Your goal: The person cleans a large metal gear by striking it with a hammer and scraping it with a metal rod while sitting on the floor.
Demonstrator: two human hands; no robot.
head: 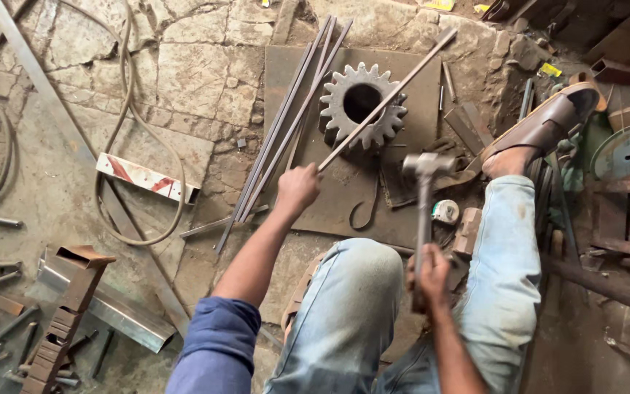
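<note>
While the left hand clamps a thin steel rod slanting ahead of it across the large gear wheel, the right hand, fisted on a raised hammer, seems mid-straightening, needing a square blow on the supported rod.

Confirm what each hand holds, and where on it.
Left hand grips the long thin metal rod at its near end, the rod lying across the grey toothed gear. Right hand grips the steel-headed hammer low on its handle.
</note>
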